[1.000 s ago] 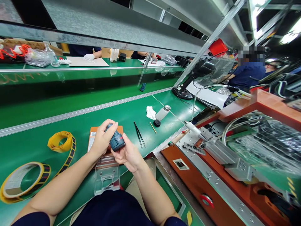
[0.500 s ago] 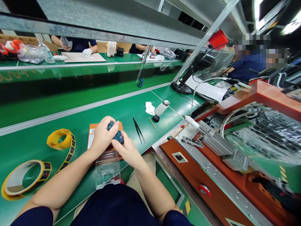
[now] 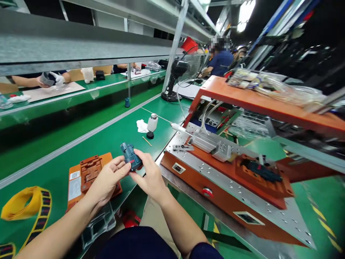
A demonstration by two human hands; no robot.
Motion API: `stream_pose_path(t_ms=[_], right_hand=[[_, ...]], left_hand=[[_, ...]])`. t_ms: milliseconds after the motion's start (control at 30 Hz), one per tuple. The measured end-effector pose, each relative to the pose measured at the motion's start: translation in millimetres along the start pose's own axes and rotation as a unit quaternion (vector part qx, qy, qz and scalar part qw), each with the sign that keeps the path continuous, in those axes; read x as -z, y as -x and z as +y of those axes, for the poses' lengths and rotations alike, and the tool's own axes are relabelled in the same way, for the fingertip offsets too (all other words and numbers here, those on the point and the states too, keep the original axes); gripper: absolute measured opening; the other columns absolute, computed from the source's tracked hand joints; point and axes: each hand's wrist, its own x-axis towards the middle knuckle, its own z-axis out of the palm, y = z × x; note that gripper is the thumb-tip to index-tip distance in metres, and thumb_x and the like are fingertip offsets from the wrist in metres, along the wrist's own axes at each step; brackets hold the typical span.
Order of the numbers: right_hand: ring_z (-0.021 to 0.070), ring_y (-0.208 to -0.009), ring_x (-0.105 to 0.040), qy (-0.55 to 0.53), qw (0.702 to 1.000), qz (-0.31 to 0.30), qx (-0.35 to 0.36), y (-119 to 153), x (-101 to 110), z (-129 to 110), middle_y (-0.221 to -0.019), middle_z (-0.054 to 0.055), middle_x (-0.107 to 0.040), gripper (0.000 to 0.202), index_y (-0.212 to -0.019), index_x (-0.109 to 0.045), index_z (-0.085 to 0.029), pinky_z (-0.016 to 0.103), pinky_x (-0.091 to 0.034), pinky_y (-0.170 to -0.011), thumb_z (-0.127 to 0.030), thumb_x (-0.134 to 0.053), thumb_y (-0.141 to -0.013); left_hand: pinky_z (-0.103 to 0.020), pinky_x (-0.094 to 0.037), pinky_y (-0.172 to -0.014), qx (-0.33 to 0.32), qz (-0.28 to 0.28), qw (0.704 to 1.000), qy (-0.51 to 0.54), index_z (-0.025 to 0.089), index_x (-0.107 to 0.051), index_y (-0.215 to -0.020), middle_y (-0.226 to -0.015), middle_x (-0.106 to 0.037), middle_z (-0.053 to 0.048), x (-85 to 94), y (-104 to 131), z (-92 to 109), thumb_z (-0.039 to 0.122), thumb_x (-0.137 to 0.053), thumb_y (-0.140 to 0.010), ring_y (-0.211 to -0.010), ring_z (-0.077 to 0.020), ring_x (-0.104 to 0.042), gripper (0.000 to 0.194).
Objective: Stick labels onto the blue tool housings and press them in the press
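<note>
A blue power-tool battery pack [image 3: 131,155] with red lettering is held between both hands, above the green bench. My left hand [image 3: 109,178] pinches its lower left side with thumb and fingers. My right hand [image 3: 151,176] grips the right side and the lower end. To the left of the pack lies an orange fixture [image 3: 93,171] with a white label, partly behind my left hand. A clear plastic part [image 3: 101,223] sits beneath my left forearm. A yellow roll of dark stickers [image 3: 24,205] rests at the far left.
A white bottle [image 3: 152,123], black cap [image 3: 150,135], tissue [image 3: 142,126] and thin stick [image 3: 147,141] lie beyond the hands. An orange-framed machine [image 3: 188,169] with a metal plate stands at right. A black fan [image 3: 176,72] is behind. Other people work across the bench.
The view has turned right. Both hands have moved right with the battery pack, off the orange fixture, which now shows more. The red lettering has come into sight.
</note>
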Motion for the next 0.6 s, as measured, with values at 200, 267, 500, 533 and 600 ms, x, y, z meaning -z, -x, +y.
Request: stream_pose_path(t_ms=[200, 267, 500, 533, 600], right_hand=[[0.0267, -0.112, -0.062, 0.105, 0.992, 0.075, 0.005, 21.4, 51.6, 12.4, -0.125, 0.011, -0.061, 0.071, -0.154, -0.036, -0.028, 0.042, -0.057, -0.096, -0.017, -0.066, -0.091], [0.0275, -0.116, -0.06, 0.149, 0.986, 0.078, -0.008, 31.7, 75.2, 13.9, -0.125, 0.012, -0.06, 0.071, -0.156, -0.035, -0.027, 0.043, -0.055, -0.099, -0.022, -0.066, -0.093], [0.0248, -0.122, -0.057, 0.285, 0.946, 0.129, -0.079, 82.9, 225.6, 22.1, -0.13, 0.009, -0.058, 0.044, -0.141, -0.055, -0.026, 0.044, -0.05, -0.107, -0.032, -0.06, -0.097], [0.0254, -0.12, -0.056, 0.329, 0.924, 0.166, -0.105, 91.1, 251.8, 24.0, -0.124, 0.008, -0.062, 0.034, -0.132, -0.062, -0.026, 0.047, -0.049, -0.107, -0.028, -0.057, -0.098], [0.0289, -0.121, -0.054, 0.409, 0.878, 0.188, -0.164, 103.8, 299.6, 29.9, -0.123, 0.011, -0.063, 0.031, -0.124, -0.065, -0.022, 0.051, -0.046, -0.108, -0.022, -0.058, -0.094]], left_hand=[[-0.033, -0.054, -0.103, 0.021, -0.07, 0.997, -0.036, 0.019, -0.073, -0.121, -0.125, -0.073, -0.011, -64.6, -24.4, 1.2, 0.039, -0.089, -0.076, -0.116, -0.0265, -0.068, 0.052], [-0.031, -0.056, -0.099, 0.043, -0.095, 0.994, -0.035, 0.018, -0.074, -0.118, -0.124, -0.074, -0.01, -92.2, -33.5, -1.8, 0.037, -0.089, -0.075, -0.115, -0.0265, -0.069, 0.049], [-0.036, -0.062, -0.091, 0.15, -0.179, 0.972, -0.025, 0.019, -0.073, -0.118, -0.124, -0.073, -0.011, -183.6, -63.5, -10.4, 0.031, -0.089, -0.074, -0.106, -0.0293, -0.073, 0.048], [-0.037, -0.062, -0.091, 0.155, -0.19, 0.968, -0.044, 0.02, -0.071, -0.121, -0.125, -0.073, -0.011, -192.5, -66.9, -10.9, 0.032, -0.089, -0.074, -0.107, -0.0296, -0.073, 0.052], [-0.039, -0.062, -0.09, 0.155, -0.223, 0.957, -0.106, 0.02, -0.068, -0.126, -0.125, -0.072, -0.012, -208.3, -73.0, -12.2, 0.039, -0.088, -0.075, -0.108, -0.0307, -0.073, 0.058]])
